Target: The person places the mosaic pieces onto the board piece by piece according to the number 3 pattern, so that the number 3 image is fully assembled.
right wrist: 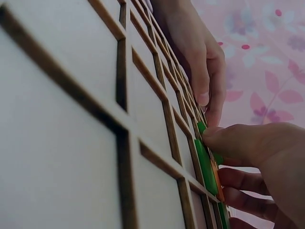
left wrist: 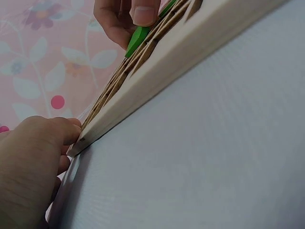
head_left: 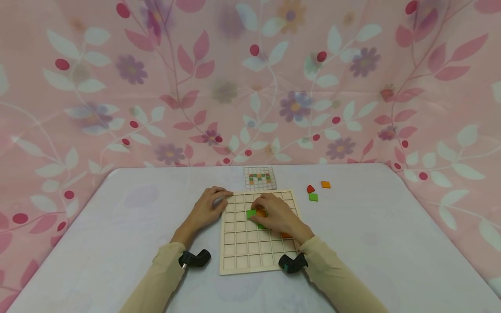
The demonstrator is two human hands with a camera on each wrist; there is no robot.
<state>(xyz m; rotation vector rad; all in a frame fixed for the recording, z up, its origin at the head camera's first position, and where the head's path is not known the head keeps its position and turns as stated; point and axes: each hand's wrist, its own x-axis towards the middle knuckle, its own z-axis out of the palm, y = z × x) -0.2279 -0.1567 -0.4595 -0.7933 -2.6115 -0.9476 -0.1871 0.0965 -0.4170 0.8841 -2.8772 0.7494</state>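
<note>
As the left hand (head_left: 206, 211) touches a gridded board (head_left: 241, 249) with relaxed fingers, the right hand (head_left: 277, 214) pinches a green tile (head_left: 250, 214) there.

Floral curtain (head_left: 250, 87) behind white tablecloth (head_left: 391, 226)

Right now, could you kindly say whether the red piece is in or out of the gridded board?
Out: the head view shows the red piece on the white tablecloth, right of the board.

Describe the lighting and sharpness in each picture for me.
Head view: soft, even light, no strong glare on the grid board; left wrist view: dimmer, a thin shadow line beneath the board's edge; right wrist view: also dim, floral backdrop slightly blurred.
</note>
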